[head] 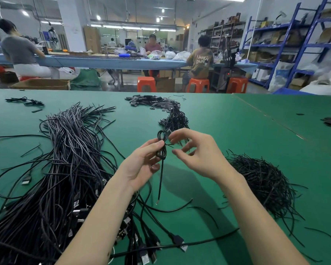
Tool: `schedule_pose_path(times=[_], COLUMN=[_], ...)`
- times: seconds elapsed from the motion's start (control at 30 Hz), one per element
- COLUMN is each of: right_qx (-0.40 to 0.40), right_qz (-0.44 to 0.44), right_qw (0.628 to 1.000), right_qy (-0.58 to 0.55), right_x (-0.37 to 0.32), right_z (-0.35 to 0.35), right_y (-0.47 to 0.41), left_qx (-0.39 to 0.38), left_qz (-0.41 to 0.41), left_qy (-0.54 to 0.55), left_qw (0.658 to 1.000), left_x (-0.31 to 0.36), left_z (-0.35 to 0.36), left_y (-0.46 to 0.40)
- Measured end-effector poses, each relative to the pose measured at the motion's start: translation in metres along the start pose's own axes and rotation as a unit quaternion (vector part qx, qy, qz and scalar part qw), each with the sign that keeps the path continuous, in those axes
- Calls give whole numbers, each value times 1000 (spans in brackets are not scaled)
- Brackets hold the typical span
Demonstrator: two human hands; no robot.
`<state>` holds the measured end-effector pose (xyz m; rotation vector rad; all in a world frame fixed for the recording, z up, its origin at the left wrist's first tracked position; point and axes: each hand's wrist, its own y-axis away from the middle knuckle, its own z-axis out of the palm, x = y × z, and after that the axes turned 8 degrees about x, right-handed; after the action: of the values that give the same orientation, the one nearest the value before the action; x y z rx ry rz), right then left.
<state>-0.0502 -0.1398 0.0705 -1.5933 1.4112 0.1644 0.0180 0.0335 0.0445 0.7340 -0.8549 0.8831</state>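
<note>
Above the green table my left hand grips a black cable coiled into a small bundle. One loose end of that cable hangs straight down to a bare tip. My right hand is just to the right of the coil, its fingers curled. Thumb and forefinger pinch a thin black tie that sticks out from the coil's middle.
A big heap of loose black cables with plugs covers the left of the table. A pile of thin black ties lies at the right. Finished coils and flat black pieces lie farther back. People sit at a far bench.
</note>
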Motion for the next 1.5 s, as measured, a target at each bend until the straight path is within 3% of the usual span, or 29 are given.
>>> schedule_pose_path(times=[0.1, 0.23, 0.4, 0.47, 0.53, 0.57, 0.6, 0.63, 0.67, 0.7, 0.73, 0.77, 0.8, 0.87, 0.93, 1.03, 1.23, 1.4, 1.47, 1.5], right_qx=[22, 96, 117, 112, 89, 65, 28, -9, -30, -37, -44, -51, -47, -10, 11, 20, 91, 109, 130, 135], right_qz=[-112, -159, -205, -171, -3, 126, 260, 379, 460, 499, 506, 479, 421, 245, 75, -55, -170, -182, -121, -48], right_qw=[989, 978, 969, 978, 991, 969, 911, 826, 739, 685, 680, 729, 804, 938, 992, 998, 975, 973, 984, 989], right_qy=[90, 92, 80, 44, -98, -205, -319, -418, -492, -529, -529, -487, -416, -243, -99, 39, 109, 95, 34, -32], right_x=[-4, -1, 13, 15, 12, 8, 6, 6, 5, 5, 6, 7, 7, 7, 10, 11, 13, 15, 13, 10], right_z=[2, 7, 8, 14, 21, 23, 23, 23, 21, 19, 19, 19, 19, 17, 11, 6, 8, 16, 24, 28], right_y=[2, 2, 5, 7, 6, 4, 3, 1, 1, 0, 0, 1, 2, 4, 5, 5, 8, 9, 10, 10], left_qx=[1, -11, -26, -14, -1, 2, 4, 2, -1, -2, 1, 7, 13, 21, 22, 14, 15, 27, 15, 13], left_qz=[-8, -23, -46, -28, 20, 46, 66, 78, 84, 85, 82, 75, 65, 44, 27, 13, 5, 18, 35, 50], left_qy=[1, 0, -21, -30, -40, -52, -69, -86, -99, -106, -107, -103, -92, -61, -37, -32, -48, -71, -67, -69], left_qw=[1000, 1000, 998, 999, 999, 998, 995, 993, 992, 991, 991, 992, 994, 997, 999, 999, 999, 997, 997, 996], left_x=[1, 1, -3, -6, -7, -7, -7, -7, -7, -8, -8, -8, -8, -6, -4, -4, -3, -5, -6, -6], left_z=[1, 0, -3, -2, -2, -2, -2, -2, -2, -1, -1, 0, -1, -2, -4, -4, -4, -7, -7, -6], left_y=[1, 0, -3, -3, -4, -4, -4, -3, -3, -2, -2, -1, -2, -3, -3, -2, -2, -5, -4, -4])
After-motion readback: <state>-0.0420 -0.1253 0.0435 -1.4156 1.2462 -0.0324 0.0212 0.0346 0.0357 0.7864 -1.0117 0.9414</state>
